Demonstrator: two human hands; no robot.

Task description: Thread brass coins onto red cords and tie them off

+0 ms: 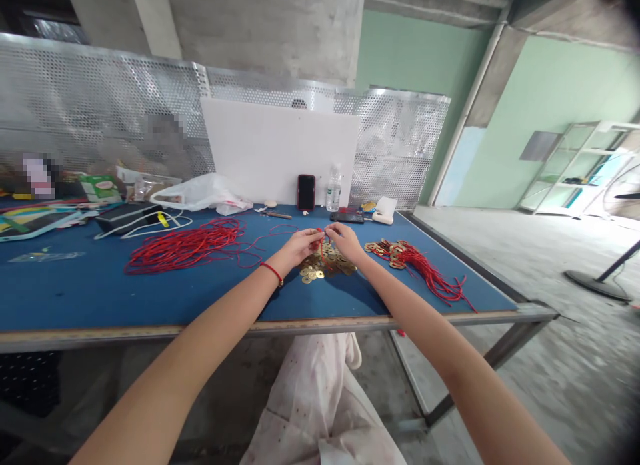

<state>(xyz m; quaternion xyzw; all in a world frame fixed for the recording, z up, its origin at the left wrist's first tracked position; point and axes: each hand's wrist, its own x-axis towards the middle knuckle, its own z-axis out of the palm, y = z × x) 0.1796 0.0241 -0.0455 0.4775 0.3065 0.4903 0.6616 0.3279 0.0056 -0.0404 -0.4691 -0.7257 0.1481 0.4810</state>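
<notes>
My left hand [301, 245] is closed in a pinch on a red cord [323, 250], whose end dangles below the fingers. Close beside it, my right hand [345, 240] pinches the same cord near its top. Under both hands lies a loose pile of brass-coloured coins [313, 276] with holes in them, partly covered by the hands. To the left spreads a large bundle of red cords [187, 246], some strands trailing toward my left hand. On the right rests a bunch of coins tied on red cords [425, 268].
The blue tabletop [210, 305] ends at a metal-framed front edge. At the back stand a phone [306, 192], clear bottles [333, 188] and a white board [280, 145]. A white plastic bag [200, 192] and a black box [127, 217] with a white cable lie at the left.
</notes>
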